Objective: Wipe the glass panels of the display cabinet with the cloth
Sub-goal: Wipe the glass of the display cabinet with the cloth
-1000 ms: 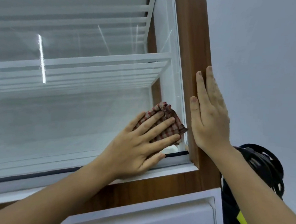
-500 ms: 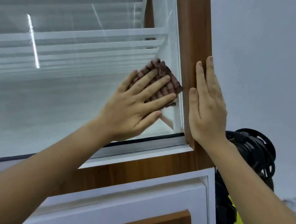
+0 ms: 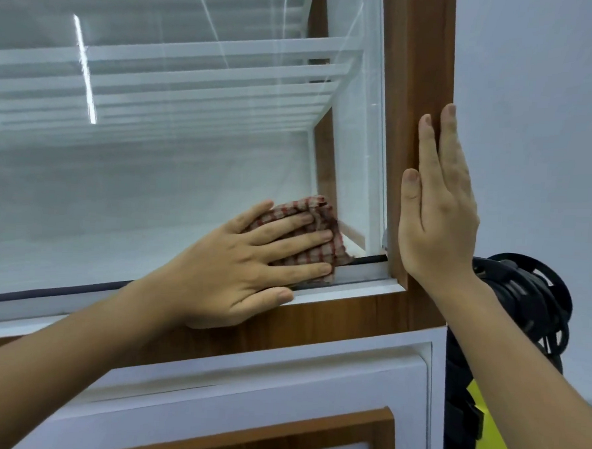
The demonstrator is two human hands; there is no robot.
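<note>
The glass panel of the display cabinet fills the upper left, with white shelves behind it. My left hand lies flat on a folded red-and-beige checked cloth and presses it against the glass at the panel's lower right corner, just above the black seal and white bottom rail. Its fingers are spread over the cloth, and the thumb rests on the rail. My right hand is flat, fingers together and pointing up, against the wooden right post of the cabinet frame. It holds nothing.
Below the glass runs a wooden band, then a white panelled door with a wood inset. A black reel-like object and something yellow sit low on the right, beside the cabinet. A plain pale wall lies right of the post.
My left hand slid the cloth up the glass near the right edge, then back down to the lower right corner. My right hand stayed flat on the wooden post.
</note>
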